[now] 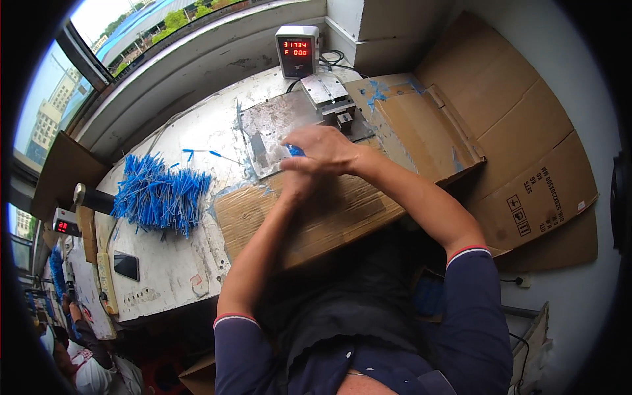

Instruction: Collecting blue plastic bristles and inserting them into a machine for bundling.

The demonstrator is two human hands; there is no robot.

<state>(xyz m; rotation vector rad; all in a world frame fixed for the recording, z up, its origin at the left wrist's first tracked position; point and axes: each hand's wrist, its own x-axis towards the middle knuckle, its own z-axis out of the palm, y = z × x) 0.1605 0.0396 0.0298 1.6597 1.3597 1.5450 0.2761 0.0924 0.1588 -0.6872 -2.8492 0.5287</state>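
Note:
My right hand (324,146) and my left hand (299,176) meet over the front of the metal plate (275,122), slightly blurred. Both are closed round a small blue piece (295,151), of which only a bit shows between the thumbs and fingers; its full shape is hidden. Most of my left fingers are behind the right hand. Just beyond the hands stands a metal block fixture (329,95) with a small clamp-like part at its front. To the left lies a heap of thin pale strands with blue ends (161,197), and a few loose ones (214,154) near it.
A counter box with red digits (297,52) stands at the back, cables beside it. Cardboard (303,220) covers the table's front edge; bigger sheets (526,151) stand right. Left are a phone (126,266) and power strip (105,283). Another person (92,368) sits far left.

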